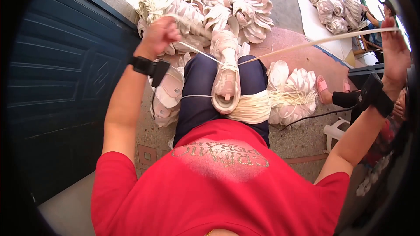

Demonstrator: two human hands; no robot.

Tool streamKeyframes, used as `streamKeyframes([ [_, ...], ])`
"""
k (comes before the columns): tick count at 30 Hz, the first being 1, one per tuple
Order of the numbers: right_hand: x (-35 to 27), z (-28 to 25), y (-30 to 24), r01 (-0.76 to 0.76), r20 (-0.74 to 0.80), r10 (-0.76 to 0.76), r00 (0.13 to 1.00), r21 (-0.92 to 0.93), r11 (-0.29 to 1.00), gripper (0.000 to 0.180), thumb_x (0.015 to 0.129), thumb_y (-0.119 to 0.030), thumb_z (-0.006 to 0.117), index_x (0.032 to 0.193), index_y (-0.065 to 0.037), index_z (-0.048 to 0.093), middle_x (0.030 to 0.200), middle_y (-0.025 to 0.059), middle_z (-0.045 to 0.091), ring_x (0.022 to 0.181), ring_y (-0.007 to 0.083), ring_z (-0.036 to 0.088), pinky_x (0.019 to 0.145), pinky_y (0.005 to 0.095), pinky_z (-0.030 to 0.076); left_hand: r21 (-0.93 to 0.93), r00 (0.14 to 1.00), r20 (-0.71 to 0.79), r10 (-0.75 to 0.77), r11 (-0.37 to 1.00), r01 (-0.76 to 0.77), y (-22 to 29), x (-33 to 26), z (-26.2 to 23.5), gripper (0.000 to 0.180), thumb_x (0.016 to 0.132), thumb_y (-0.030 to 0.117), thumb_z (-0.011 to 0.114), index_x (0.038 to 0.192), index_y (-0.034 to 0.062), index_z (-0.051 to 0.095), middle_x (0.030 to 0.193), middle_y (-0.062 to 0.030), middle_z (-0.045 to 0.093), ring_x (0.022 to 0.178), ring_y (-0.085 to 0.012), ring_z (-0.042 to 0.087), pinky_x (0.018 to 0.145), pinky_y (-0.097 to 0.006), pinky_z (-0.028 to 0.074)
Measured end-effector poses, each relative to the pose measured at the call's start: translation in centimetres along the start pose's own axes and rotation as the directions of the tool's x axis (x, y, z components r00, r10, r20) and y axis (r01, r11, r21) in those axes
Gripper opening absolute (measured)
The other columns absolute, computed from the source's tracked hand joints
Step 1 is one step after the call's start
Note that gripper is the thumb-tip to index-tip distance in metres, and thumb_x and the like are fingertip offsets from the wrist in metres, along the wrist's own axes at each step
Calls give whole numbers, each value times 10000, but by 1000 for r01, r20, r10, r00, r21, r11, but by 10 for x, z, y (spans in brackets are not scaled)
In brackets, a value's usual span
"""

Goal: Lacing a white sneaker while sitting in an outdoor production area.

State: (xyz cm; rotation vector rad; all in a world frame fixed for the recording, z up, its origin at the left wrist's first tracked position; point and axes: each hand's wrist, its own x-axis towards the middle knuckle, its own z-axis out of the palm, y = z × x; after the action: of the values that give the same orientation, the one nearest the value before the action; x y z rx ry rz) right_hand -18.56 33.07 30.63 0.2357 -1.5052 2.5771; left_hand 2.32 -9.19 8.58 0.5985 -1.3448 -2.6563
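Note:
A pale pink sneaker (217,88) rests between my thighs, its toe pointing away and its heel toward me. A cream shoelace (315,43) runs from its eyelets in two taut lengths, one to each side. My left hand (161,35), raised at the upper left, is closed on one length; its fingers are slightly blurred. Far out to the right my right hand (395,54) is lifted high, with the other length stretched tight to its fingers. Across my right thigh lies a bundle of cream laces (250,108).
Bundled pale pink shoes lie ahead (238,8), at left (168,89) and at right (293,89). A dark blue door (74,74) stands close on my left. At right are a white stool (334,133), a seated person's pink slipper (323,89) and another person farther back. Black cables hang from my wrist devices.

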Motion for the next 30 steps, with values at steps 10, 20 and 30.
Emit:
streamKeyframes([
  [10,-59,-119,175,-420,39,505,862,-502,756,301,830,-151,567,1104,-32,529,694,-31,507,588,51,445,540,194,376,151,793,-591,147,986,-71,82,-65,-147,137,868,187,508,744,144,466,559,46,398,424,-63,350,394,-225,291],
  [20,-214,-56,302,452,593,512,621,-805,384,164,768,-127,502,747,1,603,777,149,609,738,324,548,669,377,442,486,886,-27,-463,769,416,-101,-30,12,177,856,144,508,958,13,568,691,-1,551,548,-53,510,489,-167,412],
  [30,-218,-42,304,656,684,350,640,-723,214,104,696,-70,507,725,-28,598,784,119,573,790,280,517,732,366,406,883,961,-143,-235,408,231,-114,-41,43,201,810,144,545,922,-16,587,620,-53,584,539,-102,571,478,-218,447],
])
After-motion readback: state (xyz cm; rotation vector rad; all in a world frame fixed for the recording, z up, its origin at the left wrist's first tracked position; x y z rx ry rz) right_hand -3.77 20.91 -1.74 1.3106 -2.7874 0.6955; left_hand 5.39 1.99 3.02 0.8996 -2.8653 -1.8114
